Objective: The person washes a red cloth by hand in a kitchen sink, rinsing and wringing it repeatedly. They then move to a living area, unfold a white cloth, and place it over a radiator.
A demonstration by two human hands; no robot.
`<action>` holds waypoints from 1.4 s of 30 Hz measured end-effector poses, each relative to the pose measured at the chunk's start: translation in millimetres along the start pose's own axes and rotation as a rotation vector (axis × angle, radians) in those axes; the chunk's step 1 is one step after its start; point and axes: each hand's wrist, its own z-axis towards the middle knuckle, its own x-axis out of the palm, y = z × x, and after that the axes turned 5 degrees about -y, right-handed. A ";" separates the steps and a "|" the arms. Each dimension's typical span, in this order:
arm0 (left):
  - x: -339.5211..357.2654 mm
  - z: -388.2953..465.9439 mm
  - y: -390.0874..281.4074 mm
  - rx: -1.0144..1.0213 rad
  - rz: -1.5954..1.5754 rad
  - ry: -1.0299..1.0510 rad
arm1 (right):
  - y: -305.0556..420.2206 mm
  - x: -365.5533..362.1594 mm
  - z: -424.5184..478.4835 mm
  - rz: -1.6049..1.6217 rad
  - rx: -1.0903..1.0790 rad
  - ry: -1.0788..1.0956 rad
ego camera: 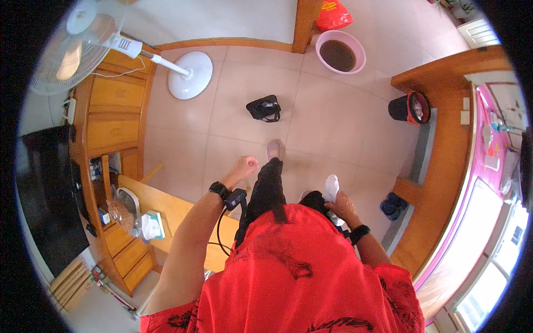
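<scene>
My left hand is held out over the tiled floor beside my left leg, its fingers curled in, with nothing seen in them. A black strap and a small black device with a cable sit at that wrist. At my right side, my right hand grips a white cloth, perhaps a sock or glove. Part of the cloth sticks out beyond the fingers and part hangs below the hand. Ahead of my foot, a small black bag with handles lies on the floor.
A pink basin of dark liquid stands by a red plastic bag. To the left are a standing fan, wooden drawers and a wooden table. On the right stand a black wastebasket and dark blue slippers.
</scene>
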 end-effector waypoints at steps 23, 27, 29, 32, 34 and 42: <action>86.0 406.3 77.6 -0.122 0.400 -0.029 | 31.2 80.6 117.1 0.154 0.022 -0.157; 119.6 464.6 95.8 -0.199 0.252 -0.079 | 18.4 98.9 111.5 0.183 0.059 -0.187; 108.6 481.9 167.7 -0.187 0.121 -0.136 | 9.6 96.9 121.2 0.220 0.026 -0.143; 103.4 485.5 125.4 -0.234 0.234 0.060 | 16.3 102.2 111.0 0.223 0.088 -0.156; 79.2 463.7 131.6 -0.038 0.300 0.003 | 19.3 98.3 111.4 0.246 0.082 -0.153; 8.0 322.2 18.4 -0.033 0.524 0.106 | 30.7 88.6 102.0 0.257 0.196 -0.004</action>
